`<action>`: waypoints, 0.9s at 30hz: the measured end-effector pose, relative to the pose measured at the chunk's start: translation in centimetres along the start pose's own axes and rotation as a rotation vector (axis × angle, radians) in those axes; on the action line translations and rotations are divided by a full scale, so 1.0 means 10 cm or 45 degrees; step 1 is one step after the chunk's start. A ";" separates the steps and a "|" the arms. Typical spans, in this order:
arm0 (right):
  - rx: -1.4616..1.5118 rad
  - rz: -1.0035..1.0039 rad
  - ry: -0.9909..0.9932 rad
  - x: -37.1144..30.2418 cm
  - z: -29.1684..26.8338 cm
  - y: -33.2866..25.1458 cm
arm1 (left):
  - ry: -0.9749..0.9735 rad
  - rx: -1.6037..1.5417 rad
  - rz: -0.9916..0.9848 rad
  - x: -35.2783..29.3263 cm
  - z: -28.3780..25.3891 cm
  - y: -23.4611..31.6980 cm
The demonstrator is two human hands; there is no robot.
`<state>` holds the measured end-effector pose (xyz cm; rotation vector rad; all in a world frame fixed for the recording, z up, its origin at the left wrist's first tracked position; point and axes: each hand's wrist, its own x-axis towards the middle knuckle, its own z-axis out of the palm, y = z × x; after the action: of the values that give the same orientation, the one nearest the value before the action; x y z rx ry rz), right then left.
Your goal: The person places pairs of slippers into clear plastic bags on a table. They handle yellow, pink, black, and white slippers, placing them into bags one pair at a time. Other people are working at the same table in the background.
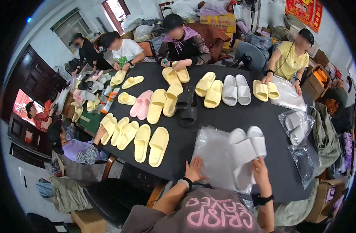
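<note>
My left hand (194, 169) lies flat with fingers spread at the near left edge of a clear plastic bag (213, 149) on the dark table. My right hand (260, 171) grips the side of a pale grey slipper (244, 152), which rests on the right part of the bag. Further pale grey slippers show around it: one (257, 140) behind to its right and one (244, 178) nearer me, partly covered by the bag or its sheen. Whether the held slipper is inside the bag I cannot tell.
Yellow slippers (158, 145), pink slippers (141, 105), black slippers (187, 108) and a grey pair (236, 90) lie across the black table (178, 145). Bagged slippers (297, 126) sit at right. Several people work around the far and left sides; a black chair (111, 198) stands at lower left.
</note>
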<state>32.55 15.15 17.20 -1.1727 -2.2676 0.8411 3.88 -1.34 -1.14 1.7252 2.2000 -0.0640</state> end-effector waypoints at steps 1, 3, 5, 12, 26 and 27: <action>-0.005 0.079 -0.076 0.10 0.13 -0.08 | -0.008 0.002 0.016 0.01 -0.03 0.06; -0.173 -0.099 -0.095 0.29 0.65 0.16 | -0.050 0.078 0.020 0.05 -0.16 0.04; -0.037 0.067 -0.216 0.39 0.98 0.06 | -0.050 0.049 -0.013 0.07 -0.07 0.00; 0.013 -0.226 -0.315 0.10 1.39 0.51 | 0.041 -0.069 0.041 0.06 -0.12 0.03; -0.425 0.294 -0.495 -0.84 1.08 1.17 | 0.114 0.220 0.226 -0.18 0.01 -0.27; -0.452 0.283 -0.505 -0.83 1.11 1.20 | 0.094 0.157 0.206 -0.18 -0.12 -0.18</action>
<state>36.76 10.18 0.10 -1.5522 -2.7286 0.8332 2.28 -3.17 0.23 1.9971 2.1384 -0.0994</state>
